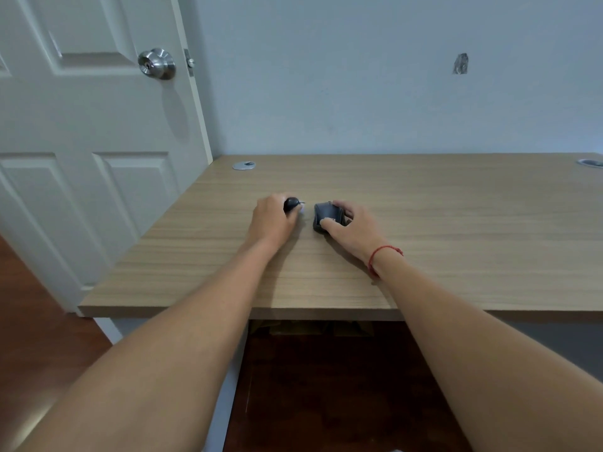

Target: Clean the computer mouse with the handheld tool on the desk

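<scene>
A pale blue wall (375, 76) backs a wood-grain desk (424, 256), and a white panelled door (81, 141) with a steel knob (156, 63) stands to the left of the desk above a dark red-brown floor (42, 321). Everything of interest sits near the middle of the desk. The computer mouse (324, 215), dark grey, rests there on the desktop, and the right hand (350, 228) grips it: the thumb presses against its near side while the fingers curl round its far side, so the hand is closed on the mouse. Just to the left of the mouse, with a small gap of bare wood between them, the left hand (272, 220) is wrapped around the handheld tool (291, 203), a small black rounded thing with a thin tip pointing toward the mouse; its lower part is hidden by the fingers. A red string bracelet (380, 256) circles the right wrist, nearer the desk's front edge than the mouse. Two round silver cable grommets lie at the far edge of the desk, one (244, 165) behind and to the left of the mouse, the other (590, 162) far off to its right.
</scene>
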A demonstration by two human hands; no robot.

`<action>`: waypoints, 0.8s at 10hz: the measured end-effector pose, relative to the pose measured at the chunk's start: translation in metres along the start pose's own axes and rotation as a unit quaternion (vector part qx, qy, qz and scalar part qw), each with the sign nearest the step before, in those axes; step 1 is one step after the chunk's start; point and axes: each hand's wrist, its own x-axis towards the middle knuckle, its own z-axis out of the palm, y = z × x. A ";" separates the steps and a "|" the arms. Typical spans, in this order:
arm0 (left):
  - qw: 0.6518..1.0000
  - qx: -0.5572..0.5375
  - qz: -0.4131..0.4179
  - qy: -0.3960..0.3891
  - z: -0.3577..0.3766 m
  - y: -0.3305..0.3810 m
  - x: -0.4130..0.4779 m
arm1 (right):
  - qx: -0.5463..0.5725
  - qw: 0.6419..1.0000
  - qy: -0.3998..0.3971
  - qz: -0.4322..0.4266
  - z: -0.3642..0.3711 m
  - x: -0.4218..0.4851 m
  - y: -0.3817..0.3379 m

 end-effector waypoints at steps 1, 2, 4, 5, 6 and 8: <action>0.998 0.030 0.040 -0.026 0.002 -0.006 -0.004 | -0.024 1.000 0.001 -0.007 -0.002 0.003 -0.003; 0.996 0.048 0.055 -0.050 0.002 -0.003 -0.007 | -0.043 0.999 -0.007 -0.004 0.000 0.010 -0.006; 0.995 0.067 0.040 -0.070 0.003 -0.002 -0.007 | -0.048 0.999 -0.016 0.007 0.004 0.020 -0.006; 0.996 0.057 0.043 -0.059 -0.001 0.001 -0.012 | -0.027 0.999 -0.013 0.014 0.003 0.015 -0.005; 0.996 0.057 0.040 -0.058 -0.006 0.007 -0.022 | -0.026 0.999 -0.024 0.038 -0.003 0.001 -0.009; 0.991 0.090 -0.077 -0.055 -0.014 0.006 -0.046 | -0.120 0.991 -0.045 0.042 -0.011 -0.038 -0.008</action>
